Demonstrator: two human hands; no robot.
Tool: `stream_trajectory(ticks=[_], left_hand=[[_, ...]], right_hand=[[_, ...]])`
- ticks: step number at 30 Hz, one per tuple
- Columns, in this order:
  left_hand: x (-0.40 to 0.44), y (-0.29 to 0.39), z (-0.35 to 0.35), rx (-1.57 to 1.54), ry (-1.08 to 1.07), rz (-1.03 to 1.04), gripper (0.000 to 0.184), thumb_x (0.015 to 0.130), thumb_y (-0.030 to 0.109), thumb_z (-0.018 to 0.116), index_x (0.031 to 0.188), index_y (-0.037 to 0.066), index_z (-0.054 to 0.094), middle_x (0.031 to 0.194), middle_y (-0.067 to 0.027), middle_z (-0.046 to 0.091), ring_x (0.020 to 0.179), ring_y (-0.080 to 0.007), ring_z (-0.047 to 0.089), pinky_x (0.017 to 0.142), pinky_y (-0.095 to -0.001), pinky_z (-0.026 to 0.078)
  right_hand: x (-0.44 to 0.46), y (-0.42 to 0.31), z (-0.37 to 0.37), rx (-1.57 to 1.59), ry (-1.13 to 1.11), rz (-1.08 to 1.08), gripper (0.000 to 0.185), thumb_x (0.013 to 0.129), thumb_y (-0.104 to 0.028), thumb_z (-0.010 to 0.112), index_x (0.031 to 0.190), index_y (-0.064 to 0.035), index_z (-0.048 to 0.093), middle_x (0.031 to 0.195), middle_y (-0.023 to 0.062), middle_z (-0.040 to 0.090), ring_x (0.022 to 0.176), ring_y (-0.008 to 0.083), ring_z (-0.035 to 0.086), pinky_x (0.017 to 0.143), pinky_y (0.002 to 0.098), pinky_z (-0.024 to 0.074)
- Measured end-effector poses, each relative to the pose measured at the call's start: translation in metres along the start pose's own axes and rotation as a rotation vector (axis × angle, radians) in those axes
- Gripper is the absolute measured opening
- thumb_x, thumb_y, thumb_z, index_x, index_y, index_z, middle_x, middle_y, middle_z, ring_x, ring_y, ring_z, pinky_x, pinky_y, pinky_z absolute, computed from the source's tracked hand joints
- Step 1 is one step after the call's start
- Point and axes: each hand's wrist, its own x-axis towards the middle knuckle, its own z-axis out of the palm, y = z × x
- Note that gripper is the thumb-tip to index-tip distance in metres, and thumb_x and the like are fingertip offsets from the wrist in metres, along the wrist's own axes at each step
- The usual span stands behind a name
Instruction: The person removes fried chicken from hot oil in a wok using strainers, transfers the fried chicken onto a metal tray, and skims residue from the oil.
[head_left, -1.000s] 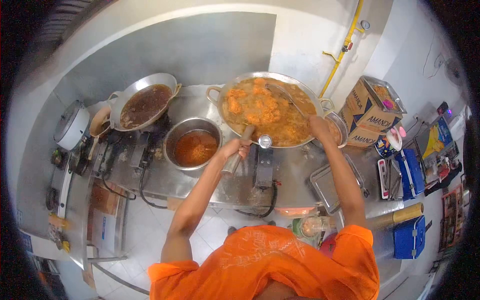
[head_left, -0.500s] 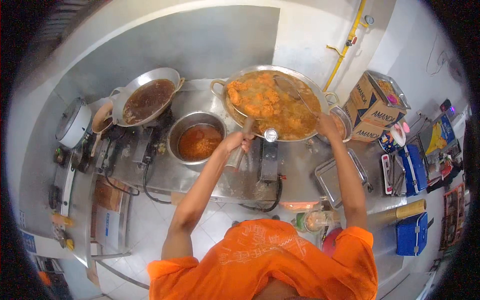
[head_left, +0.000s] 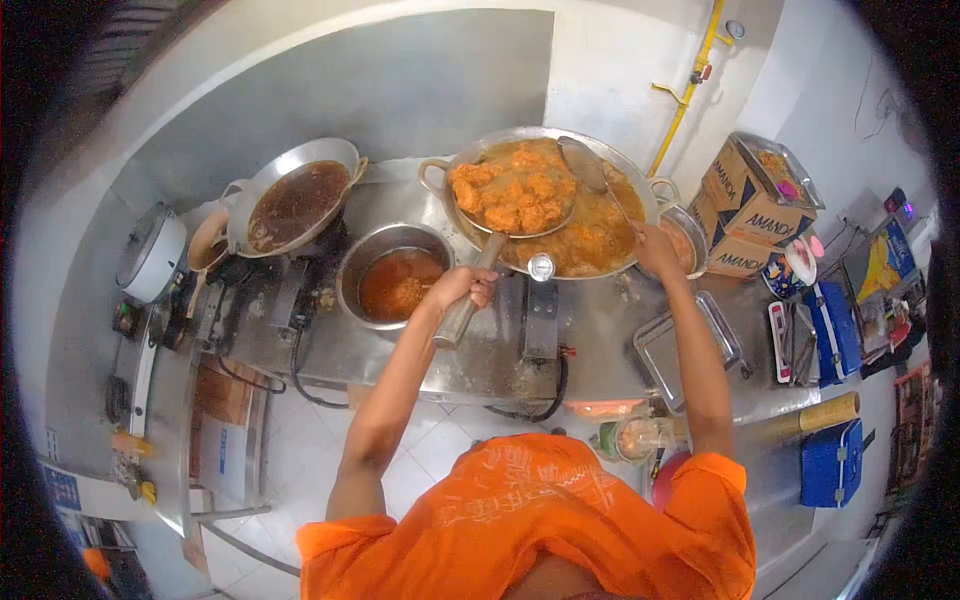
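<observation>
Fried pieces (head_left: 518, 196) have gathered in the strainer (head_left: 545, 233), handle (head_left: 458, 323) slanting toward the person (head_left: 535, 510), left fingers (head_left: 481, 291) wrapping it

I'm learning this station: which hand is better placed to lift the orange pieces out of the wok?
Left, probably: the left hand grips the handle of the strainer that holds the pieces. The right hand holds a utensil beside them.
</observation>
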Motion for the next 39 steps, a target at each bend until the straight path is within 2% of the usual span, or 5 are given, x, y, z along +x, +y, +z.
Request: stream_trajectory(ticks=[2,17,20,26,39], left_hand=[[-0.001,0.0,0.002,-0.039,0.001,-0.016,0.016,0.09,0.004,0.054,0.086,0.008,0.039,0.062,0.0034,0.035,0.047,-0.0036,0.033,0.038,-0.0178,0.027],[-0.023,-0.012,0.029,0.011,0.002,0.073,0.015,0.088,0.002,0.053,0.102,0.0,0.048,0.07,0.0038,0.042,0.049,0.0001,0.035,0.037,-0.0142,0.028],[-0.036,-0.019,0.052,0.056,0.05,0.125,0.017,0.087,0.002,0.054,0.103,0.0,0.049,0.069,0.0041,0.042,0.049,0.0,0.036,0.037,-0.0147,0.027],[-0.041,-0.028,0.074,0.192,0.112,0.198,0.017,0.088,0.003,0.055,0.103,0.001,0.051,0.07,0.0037,0.042,0.049,-0.0001,0.035,0.037,-0.016,0.026],[-0.02,-0.041,0.12,0.077,0.067,0.207,0.012,0.087,0.002,0.058,0.087,0.005,0.047,0.07,0.0011,0.042,0.05,-0.0018,0.037,0.038,-0.0174,0.028]], right_hand=[[0.004,0.013,0.005,-0.017,0.023,-0.019,0.054,0.074,-0.004,0.057,0.125,-0.0195,0.061,0.107,0.0221,0.066,0.1,0.0372,0.064,0.087,0.0425,0.0508],[-0.02,0.054,-0.001,0.068,0.135,0.052,0.041,0.081,-0.011,0.059,0.121,0.0001,0.058,0.107,0.0224,0.066,0.104,0.0377,0.061,0.091,0.0398,0.0463],[-0.019,0.087,0.024,0.113,0.216,-0.063,0.039,0.082,-0.009,0.057,0.119,0.0008,0.057,0.095,0.0202,0.068,0.084,0.0313,0.067,0.071,0.0402,0.0522],[-0.044,-0.005,-0.033,0.444,-0.101,0.316,0.037,0.086,-0.008,0.053,0.122,-0.0002,0.055,0.066,0.0069,0.056,0.042,0.0126,0.048,0.035,0.029,0.0369],[-0.035,0.027,-0.021,0.577,-0.301,0.248,0.038,0.083,-0.005,0.05,0.121,0.0014,0.053,0.059,0.0061,0.052,0.042,0.0148,0.049,0.036,0.0302,0.0391]])
